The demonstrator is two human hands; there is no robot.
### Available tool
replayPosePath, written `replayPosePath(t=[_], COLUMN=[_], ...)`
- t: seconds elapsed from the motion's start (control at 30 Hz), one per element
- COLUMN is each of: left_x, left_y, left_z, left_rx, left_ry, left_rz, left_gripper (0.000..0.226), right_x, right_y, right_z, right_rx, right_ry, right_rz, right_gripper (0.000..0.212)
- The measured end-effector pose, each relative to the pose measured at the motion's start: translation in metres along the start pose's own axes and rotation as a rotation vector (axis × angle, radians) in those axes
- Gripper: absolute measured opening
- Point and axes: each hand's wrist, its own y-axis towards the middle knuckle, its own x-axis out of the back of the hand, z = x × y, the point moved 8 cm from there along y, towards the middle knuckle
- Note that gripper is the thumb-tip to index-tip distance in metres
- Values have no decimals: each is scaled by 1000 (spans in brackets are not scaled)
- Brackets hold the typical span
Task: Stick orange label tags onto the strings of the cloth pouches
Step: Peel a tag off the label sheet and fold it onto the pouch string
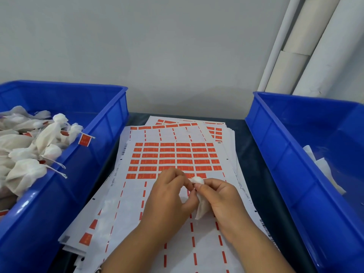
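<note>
A small white cloth pouch point(201, 207) hangs between both hands above the label sheets. My right hand point(218, 201) grips the pouch, its thumb and fingers curled round the gathered top point(197, 180). My left hand point(169, 196) pinches at the pouch's neck just beside the right thumb; whatever lies between its fingertips is hidden. Under the hands lies a white sheet with rows of orange label tags point(173, 158); its lower part shows only orange strips where tags were peeled.
A blue bin point(84, 174) on the left holds several white pouches point(29, 146), some with orange tags point(84, 139) on their strings. A second blue bin point(295, 158) on the right holds a few white pouches point(323, 170). More label sheets point(214, 129) are stacked underneath.
</note>
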Motion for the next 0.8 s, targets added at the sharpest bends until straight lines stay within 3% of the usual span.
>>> replayPosePath(t=[0.17,0.37,0.63,0.8], left_x=[5,3,2,17], left_y=[4,4,6,12], left_z=[7,9,8,23], left_rx=[66,128,70,192], left_ry=[40,22,122,166], left_rz=[-5,22,49,-52], left_gripper=[20,29,28,23], right_x=[6,9,6,-1], right_y=[2,4,6,6], right_z=[5,2,0,-6], right_rx=[57,35,34,0], right_ry=[-60,-54,-75,-179], right_rz=[-60,-87,-47,48], right_gripper=[19,7,5,21])
